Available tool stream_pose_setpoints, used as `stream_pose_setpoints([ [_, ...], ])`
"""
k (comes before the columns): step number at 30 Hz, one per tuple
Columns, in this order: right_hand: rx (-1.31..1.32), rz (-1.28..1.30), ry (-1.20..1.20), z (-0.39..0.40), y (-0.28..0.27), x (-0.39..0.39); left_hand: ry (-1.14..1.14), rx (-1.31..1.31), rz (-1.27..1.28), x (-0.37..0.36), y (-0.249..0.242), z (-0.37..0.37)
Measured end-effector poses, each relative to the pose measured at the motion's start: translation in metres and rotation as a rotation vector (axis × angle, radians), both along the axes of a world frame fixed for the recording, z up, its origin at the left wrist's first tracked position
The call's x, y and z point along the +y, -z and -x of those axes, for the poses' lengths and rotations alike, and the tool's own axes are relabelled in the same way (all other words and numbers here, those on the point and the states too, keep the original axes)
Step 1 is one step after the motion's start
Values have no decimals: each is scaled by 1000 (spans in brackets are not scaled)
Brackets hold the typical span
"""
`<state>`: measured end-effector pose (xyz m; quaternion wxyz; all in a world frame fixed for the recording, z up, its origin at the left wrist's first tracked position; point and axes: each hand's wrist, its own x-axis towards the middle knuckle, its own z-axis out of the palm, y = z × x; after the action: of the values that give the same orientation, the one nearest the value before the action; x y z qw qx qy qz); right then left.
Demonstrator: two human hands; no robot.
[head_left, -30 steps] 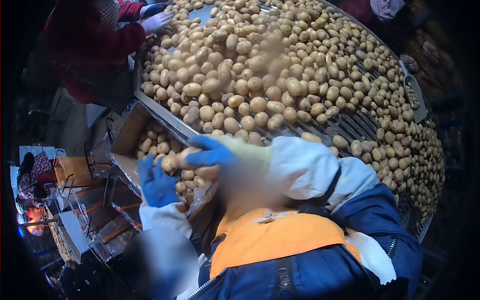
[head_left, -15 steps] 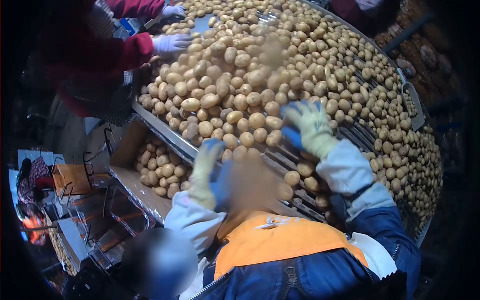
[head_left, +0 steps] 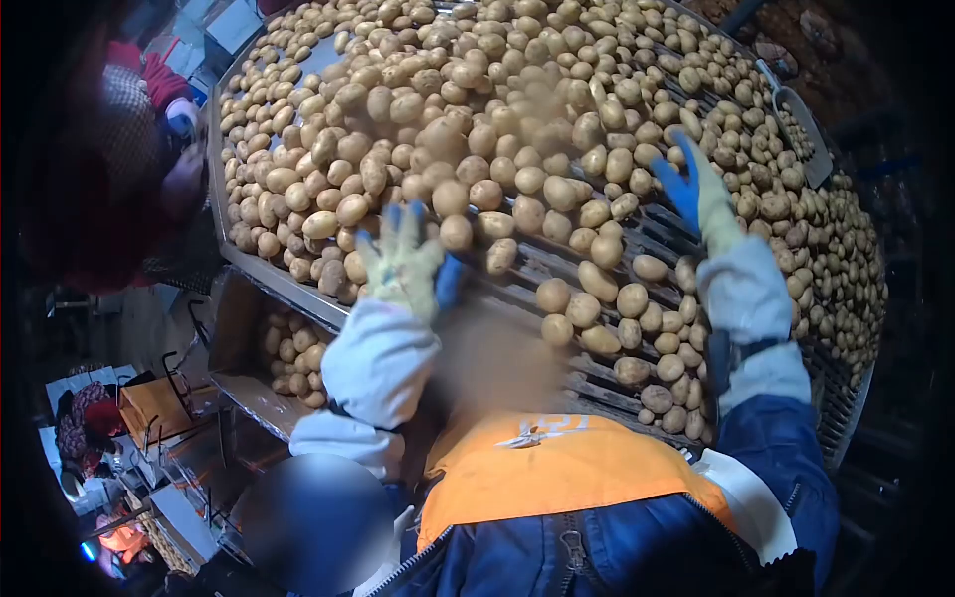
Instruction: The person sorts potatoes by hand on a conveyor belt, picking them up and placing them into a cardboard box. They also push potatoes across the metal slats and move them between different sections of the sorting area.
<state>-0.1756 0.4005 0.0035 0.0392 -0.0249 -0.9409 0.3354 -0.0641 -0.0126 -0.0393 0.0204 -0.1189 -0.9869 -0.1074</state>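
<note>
Many potatoes [head_left: 468, 139] lie heaped on a sorting table with a slatted surface [head_left: 607, 387] and a metal rim [head_left: 291, 289]. My left hand [head_left: 406, 264], in a pale yellow glove with blue fingertips, reaches over the near left edge of the heap. Its fingers are spread against the potatoes and hold none that I can see. On the right, my right hand [head_left: 704, 191] wears a matching glove. Its thumb and fingers are apart, beside the potatoes, with nothing visible between them. Loose potatoes [head_left: 597, 308] lie on the slats between my two arms.
A cardboard box [head_left: 234, 338] with potatoes stands below the rim at left. A metal scoop [head_left: 803, 134] holding potatoes rests at the right edge. Another person [head_left: 124, 159] in red sleeves stands at the left. Trolleys and boxes [head_left: 154, 408] are farther back.
My right hand has moved right and up, away from the heap's near edge. My left hand has moved up onto the potatoes. More potatoes lie on the near slats. The other person's hands have left the heap.
</note>
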Motion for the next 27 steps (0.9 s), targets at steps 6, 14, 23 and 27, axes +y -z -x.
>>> stream_pose_setpoints([
  [6,-70,-403,-113,98,46,-67,-186,-94,86,-20,4,53],
  [14,27,-513,-660,-56,5,-131,-211,-145,7,-14,0,48],
  [23,27,-159,-707,-141,-20,-74,138,-92,-245,48,-58,-38],
  [27,135,-594,-701,-151,15,-60,277,-192,-176,76,-45,-59],
])
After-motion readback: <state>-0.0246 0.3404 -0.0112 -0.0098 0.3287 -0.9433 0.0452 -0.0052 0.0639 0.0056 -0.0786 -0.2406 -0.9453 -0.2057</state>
